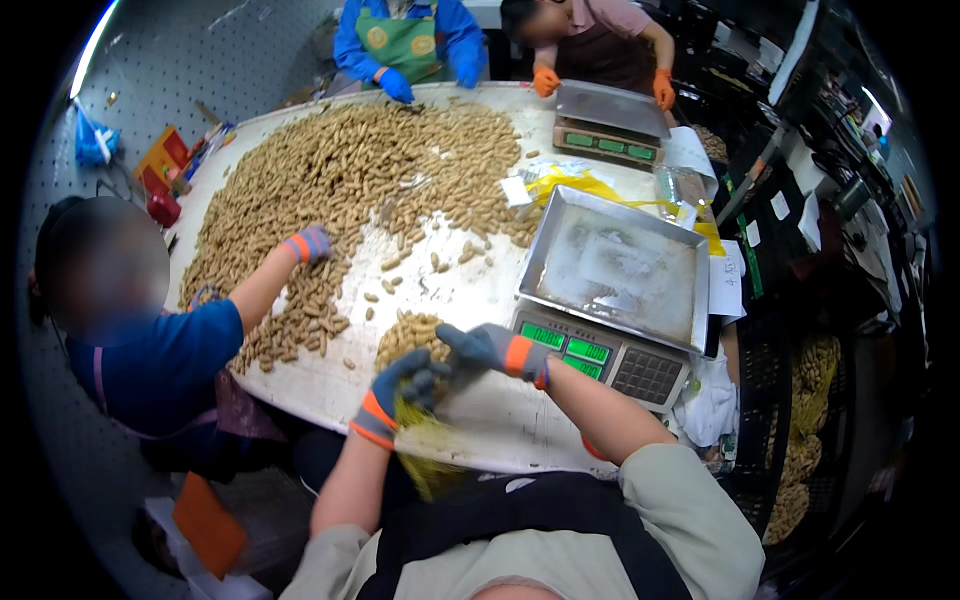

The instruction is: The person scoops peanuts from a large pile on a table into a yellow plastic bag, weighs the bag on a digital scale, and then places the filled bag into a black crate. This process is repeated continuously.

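A yellow mesh bag of peanuts [411,337] rests on the white table in front of me. My left hand [405,382], in a grey work glove with orange bands, is closed around the gathered neck of the bag. Loose yellow netting [424,446] trails from below that hand over the table's near edge. My right hand [487,349], gloved alike, reaches in from the right against the bag's near right side. Its lower fingers are blurred, so their grip is unclear. Close to my right wrist stands a digital scale [649,375] with lit green displays and a bare metal tray [615,262].
A large heap of unshelled peanuts [337,157] covers the table's far left. A co-worker's gloved hand [309,244] is in it. Two people stand across the table, near a second scale [611,124]. Yellow netting [566,184] lies between the scales. Black crates [757,427] stand at right.
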The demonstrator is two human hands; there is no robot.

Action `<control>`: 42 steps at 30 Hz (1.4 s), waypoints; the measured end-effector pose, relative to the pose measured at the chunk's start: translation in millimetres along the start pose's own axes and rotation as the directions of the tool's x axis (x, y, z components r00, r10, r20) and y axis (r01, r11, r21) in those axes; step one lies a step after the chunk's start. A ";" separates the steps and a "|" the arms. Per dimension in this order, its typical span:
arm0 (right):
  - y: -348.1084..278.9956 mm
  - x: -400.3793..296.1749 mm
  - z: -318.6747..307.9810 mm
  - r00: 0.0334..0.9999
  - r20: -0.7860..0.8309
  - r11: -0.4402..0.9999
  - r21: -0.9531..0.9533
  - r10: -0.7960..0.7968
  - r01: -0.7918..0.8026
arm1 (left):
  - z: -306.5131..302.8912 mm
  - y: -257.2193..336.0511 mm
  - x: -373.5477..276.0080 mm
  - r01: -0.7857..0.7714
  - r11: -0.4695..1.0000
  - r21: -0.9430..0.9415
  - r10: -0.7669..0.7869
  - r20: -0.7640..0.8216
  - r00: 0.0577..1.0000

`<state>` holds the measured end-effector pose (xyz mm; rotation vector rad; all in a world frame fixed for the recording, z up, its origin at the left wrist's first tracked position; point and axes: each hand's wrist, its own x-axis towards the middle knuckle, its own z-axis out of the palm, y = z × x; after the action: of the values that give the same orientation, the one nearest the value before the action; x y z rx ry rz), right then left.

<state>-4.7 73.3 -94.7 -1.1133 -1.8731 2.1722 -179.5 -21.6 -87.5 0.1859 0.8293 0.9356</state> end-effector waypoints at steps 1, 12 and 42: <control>1.6 -15.0 9.0 0.977 0.211 0.978 0.199 0.021 -0.064 | 1.1 8.3 0.6 -0.004 0.999 -0.051 0.007 0.055 0.998; -1.0 59.1 28.0 0.866 0.401 0.396 0.878 -0.298 -0.271 | 43.4 19.3 -42.2 0.039 0.415 0.909 0.003 -0.044 0.999; -7.5 -47.8 -36.0 0.709 -0.017 -0.028 -0.998 -0.705 -0.052 | 48.7 22.7 12.2 0.052 -0.550 0.834 0.231 0.092 0.969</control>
<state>47.4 82.1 -65.5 -0.8587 -2.7397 -0.1992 -155.9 11.2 -50.0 2.0611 1.7096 -0.1388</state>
